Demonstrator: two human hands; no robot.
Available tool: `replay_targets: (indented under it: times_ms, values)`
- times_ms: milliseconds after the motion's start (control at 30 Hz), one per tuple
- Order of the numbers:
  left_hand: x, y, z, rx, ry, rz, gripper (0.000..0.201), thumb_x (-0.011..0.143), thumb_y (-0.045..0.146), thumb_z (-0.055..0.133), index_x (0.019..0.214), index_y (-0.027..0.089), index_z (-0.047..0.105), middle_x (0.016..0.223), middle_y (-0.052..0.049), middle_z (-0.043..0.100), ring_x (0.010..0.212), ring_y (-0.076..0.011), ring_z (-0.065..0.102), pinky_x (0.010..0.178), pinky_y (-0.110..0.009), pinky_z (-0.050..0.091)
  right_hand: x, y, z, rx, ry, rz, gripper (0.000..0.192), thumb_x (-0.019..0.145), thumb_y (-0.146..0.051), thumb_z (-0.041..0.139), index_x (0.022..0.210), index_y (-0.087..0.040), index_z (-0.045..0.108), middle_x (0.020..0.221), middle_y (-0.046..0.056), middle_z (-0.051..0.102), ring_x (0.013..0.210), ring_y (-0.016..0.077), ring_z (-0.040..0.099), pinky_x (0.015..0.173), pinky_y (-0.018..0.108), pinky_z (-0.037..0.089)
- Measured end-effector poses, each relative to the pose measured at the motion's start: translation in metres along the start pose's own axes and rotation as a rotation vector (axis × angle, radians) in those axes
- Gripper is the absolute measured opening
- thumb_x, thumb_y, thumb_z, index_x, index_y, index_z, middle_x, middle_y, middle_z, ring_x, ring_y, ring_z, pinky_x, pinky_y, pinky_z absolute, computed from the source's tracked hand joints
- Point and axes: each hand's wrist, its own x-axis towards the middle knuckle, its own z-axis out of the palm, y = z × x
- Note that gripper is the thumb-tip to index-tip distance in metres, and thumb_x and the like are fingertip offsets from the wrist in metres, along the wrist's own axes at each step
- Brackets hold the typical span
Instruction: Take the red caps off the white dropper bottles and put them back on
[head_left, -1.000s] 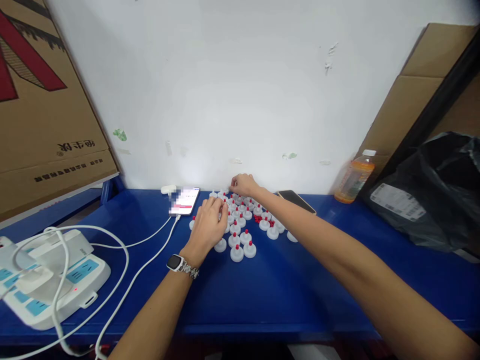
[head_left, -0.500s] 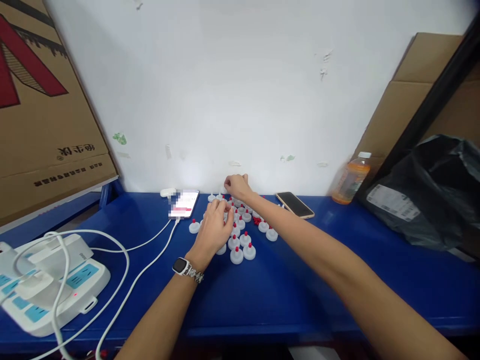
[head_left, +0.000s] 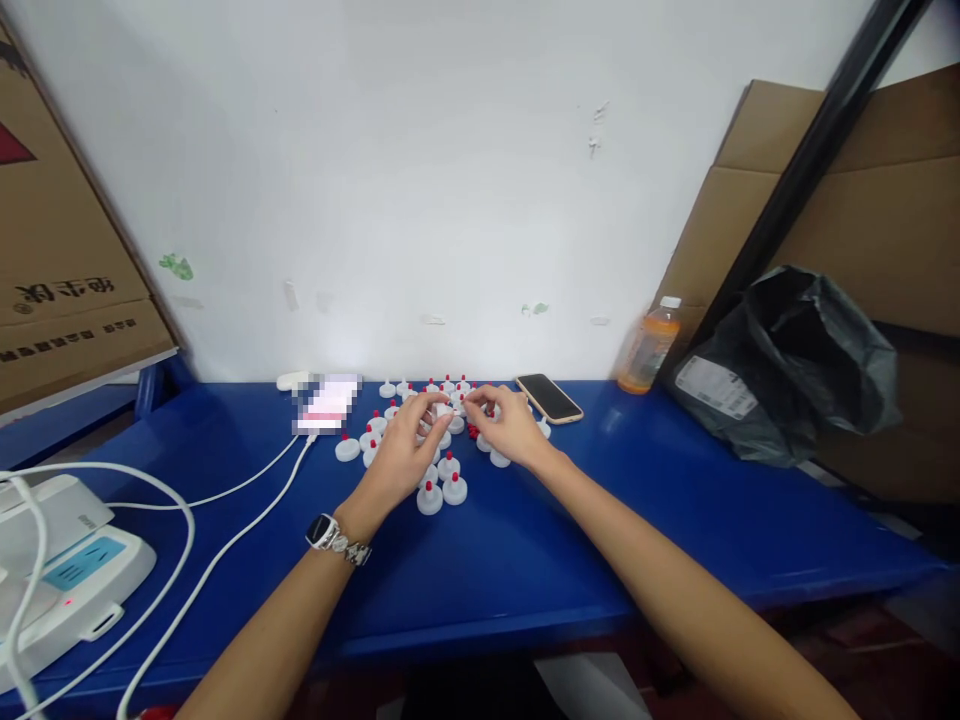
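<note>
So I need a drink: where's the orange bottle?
The orange bottle stands at the back right of the blue table, against the wall, just right of the dark phone.

Small white caps [head_left: 430, 499] with red tips stand upright in a loose cluster on the blue bench [head_left: 525, 560], some loose red bits [head_left: 472, 431] among them.

I am working at what looks like a small packing or assembly bench in a storeroom. I am sitting at a blue metal table [head_left: 525, 580] pushed against a scuffed white wall [head_left: 420, 180], with flattened cardboard boxes [head_left: 847, 210] leaning at both sides. Dozens of identical white caps [head_left: 442, 490] with red tips are lying in a batch, and a power strip [head_left: 75, 580] is feeding phone chargers.
</note>
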Motion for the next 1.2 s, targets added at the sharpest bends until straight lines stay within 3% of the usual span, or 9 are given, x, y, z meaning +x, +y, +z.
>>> replay_targets:
  times_ms: [100, 167, 367, 600, 733, 1000, 1100, 1200]
  values:
    - [-0.0008, -0.0014, -0.0014, 0.056, -0.017, 0.02, 0.033, 0.098, 0.044, 0.047, 0.121, 0.023, 0.059, 0.114, -0.007, 0.062, 0.095, -0.0202, 0.057, 0.08, -0.033, 0.05, -0.0023, 0.0021, -0.0021, -0.526, -0.069, -0.12, 0.016, 0.085, -0.032, 0.064, 0.09, -0.021, 0.073, 0.099, 0.01, 0.067, 0.101, 0.0284, 0.052, 0.092, 0.046, 0.034]
    - [-0.0012, -0.0028, -0.0014, 0.079, -0.037, 0.026, 0.034, 0.099, 0.044, 0.047, 0.122, 0.023, 0.059, 0.114, -0.007, 0.062, 0.096, -0.0207, 0.057, 0.079, -0.033, 0.049, -0.003, 0.002, -0.0014, -0.706, -0.122, -0.145, 0.016, 0.083, -0.032, 0.066, 0.09, -0.019, 0.073, 0.103, 0.013, 0.065, 0.105, 0.0311, 0.049, 0.09, 0.046, 0.032]
    - [-0.0019, -0.0051, 0.0012, 0.104, -0.071, 0.05, 0.034, 0.1, 0.043, 0.045, 0.123, 0.023, 0.058, 0.12, -0.008, 0.062, 0.1, -0.0216, 0.057, 0.088, -0.037, 0.048, -0.0028, 0.0047, 0.0018, -0.804, -0.207, -0.12, 0.019, 0.091, -0.03, 0.059, 0.093, -0.019, 0.073, 0.107, 0.015, 0.063, 0.106, 0.0314, 0.047, 0.087, 0.045, 0.031]
    - [-0.0022, -0.0027, -0.0019, 0.098, -0.049, 0.043, 0.033, 0.1, 0.043, 0.044, 0.122, 0.023, 0.057, 0.119, -0.007, 0.063, 0.099, -0.0213, 0.057, 0.09, -0.037, 0.047, -0.003, 0.0067, 0.0002, -0.754, -0.205, -0.116, 0.023, 0.094, -0.036, 0.056, 0.091, -0.02, 0.072, 0.106, 0.012, 0.063, 0.107, 0.0301, 0.046, 0.09, 0.045, 0.03]
    - [-0.0022, -0.003, -0.0022, 0.098, -0.041, 0.051, 0.033, 0.099, 0.043, 0.044, 0.122, 0.023, 0.057, 0.119, -0.007, 0.063, 0.1, -0.0215, 0.057, 0.091, -0.038, 0.046, -0.0059, 0.0038, -0.0053, -0.718, -0.226, -0.112, 0.025, 0.088, -0.044, 0.064, 0.094, -0.021, 0.072, 0.104, 0.011, 0.062, 0.105, 0.0295, 0.046, 0.09, 0.044, 0.029]
    - [-0.0029, -0.0037, -0.0018, 0.083, -0.047, 0.035, 0.034, 0.099, 0.045, 0.045, 0.122, 0.023, 0.057, 0.119, -0.007, 0.062, 0.099, -0.0206, 0.057, 0.083, -0.033, 0.047, -0.0082, -0.0013, -0.004, -0.667, -0.277, -0.169, 0.013, 0.089, -0.028, 0.062, 0.088, -0.019, 0.07, 0.103, 0.011, 0.065, 0.105, 0.029, 0.049, 0.09, 0.045, 0.03]
    - [-0.0026, -0.0029, -0.002, 0.061, -0.038, 0.026, 0.034, 0.1, 0.045, 0.043, 0.123, 0.023, 0.056, 0.118, -0.007, 0.062, 0.098, -0.0204, 0.058, 0.083, -0.033, 0.047, -0.0065, 0.001, -0.0021, -0.448, -0.175, -0.146, 0.012, 0.09, -0.027, 0.06, 0.086, -0.018, 0.068, 0.098, 0.009, 0.068, 0.101, 0.0266, 0.053, 0.091, 0.044, 0.033]
    - [-0.0029, -0.0007, -0.0028, 0.038, -0.019, -0.017, 0.035, 0.102, 0.046, 0.039, 0.122, 0.022, 0.054, 0.107, -0.006, 0.063, 0.088, -0.0191, 0.059, 0.078, -0.033, 0.046, -0.0031, 0.0009, 0.0025, 0.074, -0.049, 0.007, 0.015, 0.091, -0.032, 0.057, 0.088, -0.019, 0.064, 0.084, 0.005, 0.07, 0.082, 0.0198, 0.061, 0.08, 0.036, 0.042]
